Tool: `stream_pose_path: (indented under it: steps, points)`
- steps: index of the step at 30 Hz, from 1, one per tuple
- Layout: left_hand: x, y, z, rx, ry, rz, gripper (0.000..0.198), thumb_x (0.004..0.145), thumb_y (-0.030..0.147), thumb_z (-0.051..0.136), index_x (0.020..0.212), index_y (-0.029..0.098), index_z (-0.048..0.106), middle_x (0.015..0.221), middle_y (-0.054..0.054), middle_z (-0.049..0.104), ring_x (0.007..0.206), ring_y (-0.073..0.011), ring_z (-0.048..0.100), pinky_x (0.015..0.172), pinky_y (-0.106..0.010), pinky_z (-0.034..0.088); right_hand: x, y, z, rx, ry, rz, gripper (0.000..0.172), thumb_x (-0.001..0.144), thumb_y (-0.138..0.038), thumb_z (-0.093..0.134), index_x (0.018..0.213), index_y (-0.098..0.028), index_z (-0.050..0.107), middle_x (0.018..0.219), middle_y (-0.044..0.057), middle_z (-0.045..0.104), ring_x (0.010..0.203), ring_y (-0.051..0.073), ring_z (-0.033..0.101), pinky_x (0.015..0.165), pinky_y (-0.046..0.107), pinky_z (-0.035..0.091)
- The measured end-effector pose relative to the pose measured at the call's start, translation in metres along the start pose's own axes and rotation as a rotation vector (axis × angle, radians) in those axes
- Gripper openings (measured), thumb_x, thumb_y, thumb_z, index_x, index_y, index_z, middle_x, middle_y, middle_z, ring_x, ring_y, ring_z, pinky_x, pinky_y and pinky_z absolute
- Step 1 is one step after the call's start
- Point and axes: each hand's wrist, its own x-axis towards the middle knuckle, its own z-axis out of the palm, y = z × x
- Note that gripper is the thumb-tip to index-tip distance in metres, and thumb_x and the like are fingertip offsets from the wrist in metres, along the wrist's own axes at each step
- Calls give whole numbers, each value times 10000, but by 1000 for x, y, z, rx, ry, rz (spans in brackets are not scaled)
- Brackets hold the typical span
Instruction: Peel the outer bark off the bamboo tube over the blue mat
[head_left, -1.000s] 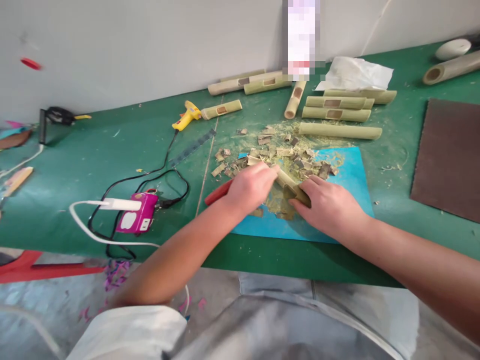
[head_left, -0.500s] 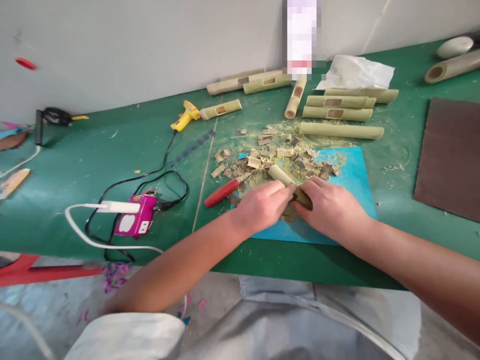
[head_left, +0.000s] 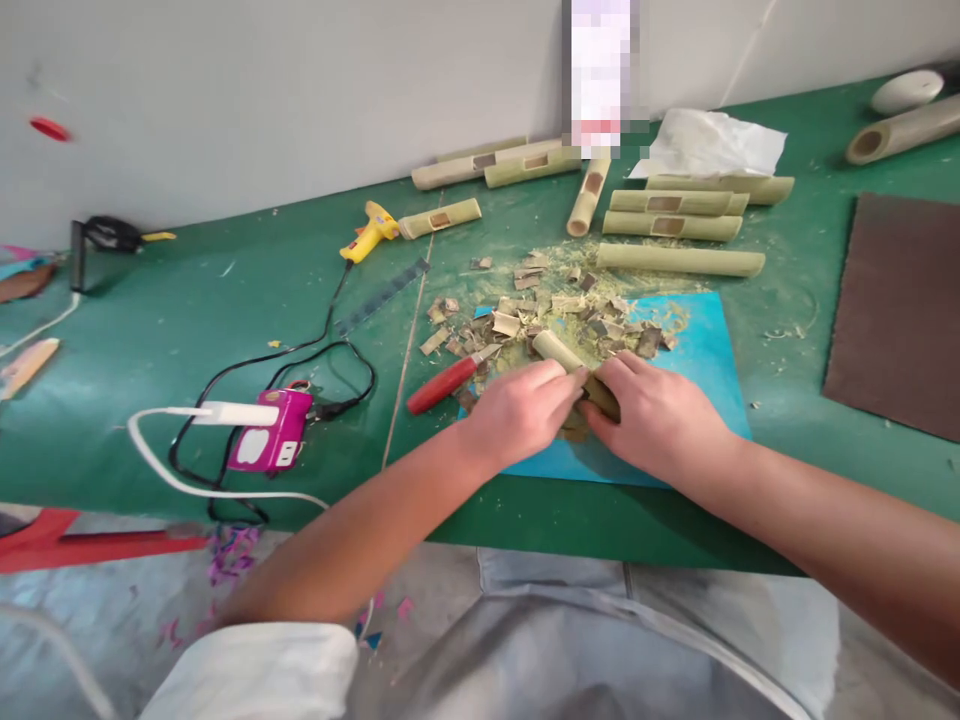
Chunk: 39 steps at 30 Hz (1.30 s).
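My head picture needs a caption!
Left hand and right hand on a green bamboo tube over a flat blue sheet.

Brown bamboo chips (head_left: 506, 324) crowd the held pale-green bamboo tube (head_left: 556, 349); right of the flat blue sheet (head_left: 705, 380), smooth green tabletop (head_left: 787, 385) offers passage.

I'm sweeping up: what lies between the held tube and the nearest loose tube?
In the head view, chips and shavings lie between the held tube and loose tube.
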Motion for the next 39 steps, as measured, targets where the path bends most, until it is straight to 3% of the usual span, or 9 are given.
stream_pose_path:
  steps: [4, 7, 12, 16, 19, 23, 27, 30, 39]
  points:
    - [-2, 4, 1, 36, 41, -63, 288, 996, 238, 413, 1035, 111, 668, 737, -43, 594, 695, -130, 582, 663, -240, 503, -1, 0, -2, 18, -33, 33, 208, 875, -350, 497, 890, -161, 583, 896, 68, 615, 716, 171, 556, 570, 300, 276]
    - [-3, 5, 3, -20, -11, 1, 273, 988, 238, 433, 1093, 117, 654, 776, -48, 619, 707, -127, 598, 651, -225, 503, -1, 0, -3, 21, -56, 31, 200, 880, -337, 487, 895, -161, 581, 898, 69, 615, 724, 175, 562, 567, 301, 274]
    - [-3, 3, 4, 27, 78, -44, 283, 988, 236, 429, 1076, 99, 661, 828, -75, 653, 756, -140, 624, 705, -250, 523, -1, 0, -4, 22, -43, 28, 217, 887, -348, 486, 897, -158, 591, 907, 74, 622, 738, 181, 571, 576, 300, 286]
    - [-4, 5, 3, -8, 23, 14, 281, 984, 226, 435, 1123, 116, 653, 768, -47, 632, 699, -121, 604, 648, -221, 512, -1, 0, -5, 18, -53, 26, 206, 885, -332, 488, 893, -154, 592, 883, 71, 624, 712, 173, 565, 568, 301, 283]
    - [-4, 4, 2, 32, 90, -63, 292, 995, 227, 410, 1078, 117, 667, 762, -48, 624, 718, -126, 599, 677, -240, 518, 0, -1, -6, 7, -58, 28, 229, 898, -351, 477, 886, -155, 595, 883, 74, 624, 717, 175, 568, 564, 300, 279]
    - [-3, 1, 2, -1, 33, -19, 297, 996, 250, 416, 1105, 119, 659, 781, -49, 630, 715, -119, 603, 666, -228, 514, 0, 0, -7, 9, -73, 25, 235, 907, -346, 461, 875, -157, 596, 878, 75, 624, 706, 167, 563, 558, 296, 274]
    - [-2, -3, 3, 43, 94, -68, 293, 996, 246, 419, 1039, 122, 681, 759, -49, 625, 725, -125, 599, 668, -233, 509, -1, -2, -9, -14, -63, 30, 248, 909, -347, 459, 883, -151, 609, 886, 82, 626, 711, 174, 568, 553, 295, 272]
    - [-1, -4, 3, -6, 57, -8, 290, 994, 251, 425, 1106, 119, 658, 787, -54, 638, 735, -123, 611, 677, -229, 516, -1, -3, -9, -40, -55, 19, 263, 912, -336, 444, 866, -145, 619, 864, 87, 624, 683, 170, 559, 537, 295, 256]
    - [-1, -8, 6, -50, 83, -22, 288, 989, 257, 438, 1102, 123, 666, 865, -81, 673, 782, -135, 638, 724, -249, 531, 0, 0, -8, -39, 12, -29, 229, 891, -308, 463, 870, -143, 621, 847, 83, 629, 694, 168, 555, 562, 293, 275]
